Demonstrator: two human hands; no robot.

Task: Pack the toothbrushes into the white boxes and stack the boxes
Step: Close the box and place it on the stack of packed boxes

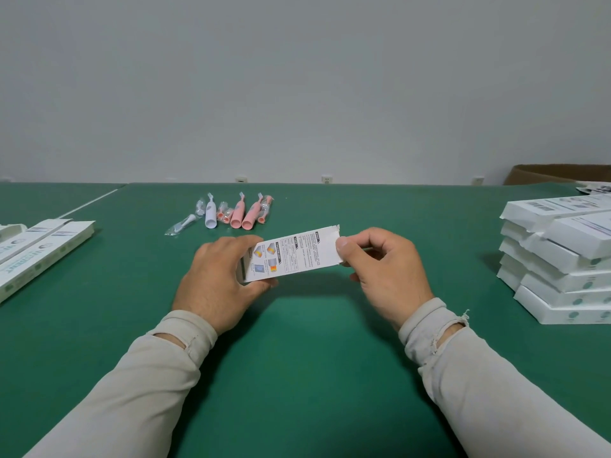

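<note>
I hold a white box (pixel 297 252) with printed text and small pictures just above the green table (pixel 304 358), lying left to right. My left hand (pixel 218 276) grips its left end, fingers curled round it. My right hand (pixel 380 269) pinches its right end flap between thumb and fingers. Behind the box lie several toothbrushes: one white toothbrush (pixel 210 215), pink toothbrushes (pixel 245 215), and brush heads in clear wrappers (pixel 183 223).
A pile of white boxes (pixel 558 259) stands at the right edge of the table. Flat white boxes (pixel 43 249) lie at the left edge. A brown cardboard carton (pixel 558 174) sits at the back right by the grey wall.
</note>
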